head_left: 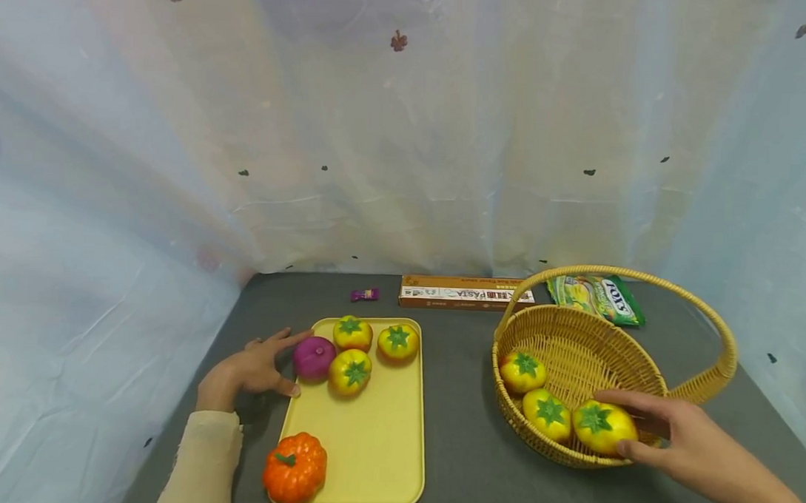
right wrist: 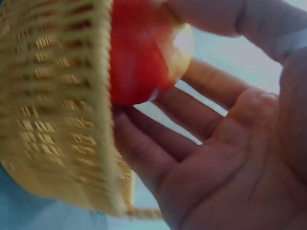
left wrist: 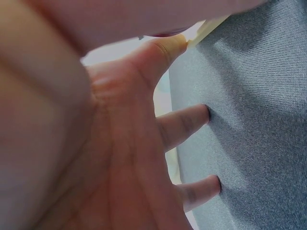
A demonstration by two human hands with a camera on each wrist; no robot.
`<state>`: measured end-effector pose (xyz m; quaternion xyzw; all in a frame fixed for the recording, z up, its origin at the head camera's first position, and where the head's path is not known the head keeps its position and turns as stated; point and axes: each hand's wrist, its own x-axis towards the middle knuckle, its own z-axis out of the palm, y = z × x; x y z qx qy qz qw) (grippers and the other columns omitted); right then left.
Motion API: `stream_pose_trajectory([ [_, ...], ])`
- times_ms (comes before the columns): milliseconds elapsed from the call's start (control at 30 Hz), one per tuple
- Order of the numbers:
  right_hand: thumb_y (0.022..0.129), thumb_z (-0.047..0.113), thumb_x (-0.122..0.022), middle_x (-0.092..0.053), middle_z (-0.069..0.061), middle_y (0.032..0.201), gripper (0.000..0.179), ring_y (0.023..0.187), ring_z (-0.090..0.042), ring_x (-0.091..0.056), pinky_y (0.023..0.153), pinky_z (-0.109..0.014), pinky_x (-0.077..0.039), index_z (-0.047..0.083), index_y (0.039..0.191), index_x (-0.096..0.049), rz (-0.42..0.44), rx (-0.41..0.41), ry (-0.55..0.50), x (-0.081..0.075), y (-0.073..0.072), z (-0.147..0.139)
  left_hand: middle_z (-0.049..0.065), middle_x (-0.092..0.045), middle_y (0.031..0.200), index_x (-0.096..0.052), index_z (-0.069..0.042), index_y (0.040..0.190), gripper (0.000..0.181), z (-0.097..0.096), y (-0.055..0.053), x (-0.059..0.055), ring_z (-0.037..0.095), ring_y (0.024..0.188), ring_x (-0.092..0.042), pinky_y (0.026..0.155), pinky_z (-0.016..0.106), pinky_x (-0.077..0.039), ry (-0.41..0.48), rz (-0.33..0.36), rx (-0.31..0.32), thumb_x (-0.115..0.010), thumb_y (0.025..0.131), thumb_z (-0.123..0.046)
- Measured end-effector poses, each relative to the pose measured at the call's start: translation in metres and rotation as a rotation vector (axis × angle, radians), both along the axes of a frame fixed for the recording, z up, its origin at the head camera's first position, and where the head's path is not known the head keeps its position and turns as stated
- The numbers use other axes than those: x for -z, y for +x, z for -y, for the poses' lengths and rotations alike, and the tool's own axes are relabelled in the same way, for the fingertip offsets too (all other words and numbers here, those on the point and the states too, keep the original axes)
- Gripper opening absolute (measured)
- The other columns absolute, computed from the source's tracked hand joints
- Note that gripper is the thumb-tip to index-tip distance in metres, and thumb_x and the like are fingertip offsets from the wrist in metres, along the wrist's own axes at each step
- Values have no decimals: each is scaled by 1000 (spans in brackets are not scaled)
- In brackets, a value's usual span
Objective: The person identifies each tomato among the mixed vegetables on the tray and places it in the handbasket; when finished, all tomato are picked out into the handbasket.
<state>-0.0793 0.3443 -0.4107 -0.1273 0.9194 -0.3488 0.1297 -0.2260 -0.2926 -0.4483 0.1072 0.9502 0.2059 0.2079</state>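
My right hand (head_left: 686, 443) holds a yellow-and-red tomato (head_left: 599, 427) with a green star-shaped top, between thumb and fingers at the near right rim of a wicker basket (head_left: 589, 354). Two more such tomatoes lie in the basket, one (head_left: 547, 413) touching or close beside it. The right wrist view shows the held tomato's red underside (right wrist: 144, 57) by the rim. My left hand (head_left: 259, 366) spreads its fingers at the left edge of a yellow tray (head_left: 376, 450), beside a round purple vegetable (head_left: 315, 358). Fingertips (left wrist: 204, 113) rest on the grey cloth.
Three tomatoes (head_left: 350, 372) and an orange pumpkin (head_left: 295, 468) are on the tray. Behind stand a pasta box (head_left: 464, 293), a purple wrapped sweet (head_left: 364, 294) and a green FOX'S bag (head_left: 598, 297). The basket's tall handle (head_left: 642, 275) arches over its right side. A curtain (head_left: 407, 133) encloses the table.
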Motion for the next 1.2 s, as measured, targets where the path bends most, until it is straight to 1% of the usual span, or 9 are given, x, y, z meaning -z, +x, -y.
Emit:
stream_pose_trajectory([
  [200, 108, 18, -72, -64, -26, 152, 52, 124, 17, -58, 90, -19, -62, 4, 156, -59, 14, -84, -163, 12, -6, 16, 32, -19, 178, -39, -21, 171, 108, 0, 1, 0, 81, 150, -15, 106, 96, -28, 5, -8, 7, -98, 81, -34],
  [333, 106, 21, -75, -61, -27, 154, 54, 125, 17, -57, 93, -15, -59, 5, 155, -60, 25, -80, -186, 14, -11, 27, 32, -20, 178, -39, -21, 171, 109, 0, 1, 0, 81, 150, -15, 105, 96, -28, 2, -8, 7, -98, 81, -34],
  [567, 103, 27, -79, -62, -24, 155, 60, 125, 16, -58, 96, -15, -56, 5, 155, -60, 58, -72, -150, 18, -17, 30, 32, -19, 178, -39, -22, 171, 108, -1, 2, -2, 81, 150, -14, 106, 96, -27, 4, -5, 5, -98, 81, -35],
  [633, 104, 29, -78, -61, -25, 156, 60, 125, 10, -64, 95, -16, -57, 3, 155, -59, 83, -64, -142, 18, -18, 28, 32, -19, 178, -39, -22, 171, 108, -1, 2, -1, 80, 150, -14, 106, 96, -27, 5, -4, 4, -98, 82, -35],
  [733, 106, 30, -75, -62, -25, 156, 59, 129, -15, -72, 95, -21, -61, 2, 155, -58, 103, -40, -125, 16, -16, 28, 31, -18, 179, -39, -23, 171, 108, -1, 2, -1, 79, 152, -13, 107, 96, -27, 10, 1, -3, -98, 81, -34],
  [833, 106, 34, -75, -66, -20, 152, 56, 129, -33, -73, 95, -26, -63, 6, 152, -63, 43, 4, -80, 11, -13, 33, 31, -18, 179, -39, -23, 172, 108, -2, 1, 0, 79, 152, -14, 107, 96, -27, 11, 0, 4, -98, 82, -34],
  [967, 103, 29, -80, -73, -10, 145, 48, 126, -19, -75, 97, -26, -62, 13, 147, -69, -119, 50, -107, 1, -10, 51, 30, -18, 179, -38, -23, 172, 108, -2, 1, -1, 78, 152, -14, 107, 96, -26, 3, 1, 6, -97, 82, -35],
  [1067, 101, 19, -82, -75, -6, 143, 46, 125, -10, -74, 100, -24, -60, 15, 145, -71, -220, 22, -204, -5, -13, 71, 30, -18, 179, -38, -23, 172, 108, -1, 1, -1, 78, 152, -13, 107, 96, -26, -3, 4, 3, -97, 82, -35],
  [1200, 100, 13, -81, -74, 0, 146, 51, 129, -14, -73, 106, -26, -59, 20, 149, -69, -263, -50, -347, -10, -26, 102, 32, -18, 179, -38, -22, 172, 109, 0, 1, -1, 80, 151, -13, 106, 96, -26, 6, 2, 9, -97, 82, -35],
])
